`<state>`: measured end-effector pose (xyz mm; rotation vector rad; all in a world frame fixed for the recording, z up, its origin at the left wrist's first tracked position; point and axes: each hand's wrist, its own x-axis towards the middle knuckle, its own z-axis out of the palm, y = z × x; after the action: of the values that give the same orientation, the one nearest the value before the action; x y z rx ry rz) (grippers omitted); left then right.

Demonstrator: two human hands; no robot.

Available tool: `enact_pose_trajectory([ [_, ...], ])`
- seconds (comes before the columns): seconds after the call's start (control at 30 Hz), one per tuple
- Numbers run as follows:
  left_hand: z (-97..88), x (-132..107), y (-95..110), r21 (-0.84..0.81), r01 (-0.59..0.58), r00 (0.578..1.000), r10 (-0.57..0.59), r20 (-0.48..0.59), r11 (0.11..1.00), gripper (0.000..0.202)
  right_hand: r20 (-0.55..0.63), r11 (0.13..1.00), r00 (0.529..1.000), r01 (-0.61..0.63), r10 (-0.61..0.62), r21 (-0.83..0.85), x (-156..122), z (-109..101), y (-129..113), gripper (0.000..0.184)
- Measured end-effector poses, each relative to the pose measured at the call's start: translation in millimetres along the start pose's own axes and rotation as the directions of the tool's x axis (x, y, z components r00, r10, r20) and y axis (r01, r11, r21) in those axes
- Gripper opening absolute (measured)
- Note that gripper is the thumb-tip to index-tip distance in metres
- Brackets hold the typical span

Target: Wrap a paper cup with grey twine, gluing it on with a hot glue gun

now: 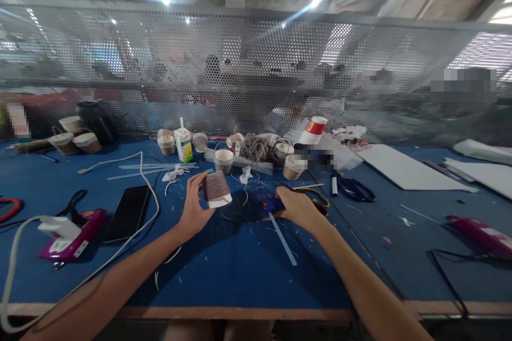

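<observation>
Raised over the blue table, my left hand (pixel 196 205) grips a small white paper cup (pixel 221 202) wrapped in brown cord (pixel 216 185). The cup is tilted on its side, and a strip of bare white shows along its lower edge. My right hand (pixel 298 206) is closed around a blue hot glue gun (pixel 270 202), level with the cup and apart from it. A translucent glue stick (pixel 283 240) sticks out of the gun toward me. Part of the gun is hidden by my fingers.
Several small cord-wrapped buckets (pixel 224 161), a cord bundle (pixel 256 148) and a drink carton (pixel 183 145) stand at the back before a perforated metal screen (pixel 240 53). A phone (pixel 127 213) and pink power strip (pixel 74 237) lie left; blue-handled scissors (pixel 354 187) lie right.
</observation>
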<state>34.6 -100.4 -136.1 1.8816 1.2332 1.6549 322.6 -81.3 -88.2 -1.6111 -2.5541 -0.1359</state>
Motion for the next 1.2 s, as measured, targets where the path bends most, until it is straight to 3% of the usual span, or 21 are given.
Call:
enact_pose_trajectory([
  [0.13, 0.1, 1, 2, 0.011, 0.000, 1.000, 0.000, 0.010, 1.000, 0.065, 0.041, 0.999, 0.998, 0.038, -0.037, -0.025, -1, -1, 15, 0.058],
  [0.23, 1.1, 1, 2, 0.006, -0.008, 1.000, 0.008, 0.020, 1.000, 0.064, 0.026, 0.996, 1.000, 0.013, -0.016, 0.084, -5, -6, 16, 0.075],
  [0.3, 2.0, 0, 1, -0.007, 0.000, 1.000, 0.000, 0.017, 1.000, 0.064, -0.021, 0.981, 1.000, 0.026, -0.023, 0.192, -8, -13, 12, 0.068],
  [0.4, 3.4, -1, 0, -0.049, 0.032, 0.999, -0.032, 0.009, 0.998, 0.065, -0.106, 0.912, 0.991, 0.112, -0.076, 0.394, -13, -22, -3, 0.043],
  [0.47, 4.2, -2, 0, -0.087, 0.061, 0.998, -0.059, 0.021, 0.994, 0.066, -0.166, 0.813, 0.983, 0.155, -0.073, 0.561, -14, -21, -18, 0.034],
  [0.53, 5.0, -4, 1, -0.119, 0.087, 0.996, -0.083, 0.040, 0.989, 0.067, -0.147, 0.633, 0.989, 0.124, -0.016, 0.764, -13, -13, -37, 0.024],
  [0.63, 6.6, -7, 3, -0.153, 0.093, 0.995, -0.085, 0.055, 0.984, 0.067, 0.061, 0.231, 0.995, -0.042, -0.075, 0.972, -13, 4, -64, 0.034],
  [0.73, 8.7, -9, 6, -0.175, 0.073, 0.997, -0.066, 0.048, 0.982, 0.068, 0.172, 0.025, 0.968, -0.171, -0.183, 0.985, -13, 16, -80, 0.047],
  [0.93, 11.4, -11, 9, -0.152, 0.062, 0.998, -0.058, 0.037, 0.986, 0.070, 0.316, -0.089, 0.921, -0.343, -0.227, 0.935, -14, 16, -85, 0.044],
  [1.1, 11.2, -12, 8, -0.074, 0.036, 0.996, -0.029, 0.089, 0.997, 0.071, 0.237, -0.252, 0.923, -0.317, -0.304, 0.914, -13, 8, -81, 0.043],
  [1.2, 10.4, -13, 8, -0.045, 0.012, 0.989, -0.005, 0.150, 0.999, 0.072, 0.181, -0.297, 0.961, -0.238, -0.209, 0.925, -11, 5, -78, 0.042],
])
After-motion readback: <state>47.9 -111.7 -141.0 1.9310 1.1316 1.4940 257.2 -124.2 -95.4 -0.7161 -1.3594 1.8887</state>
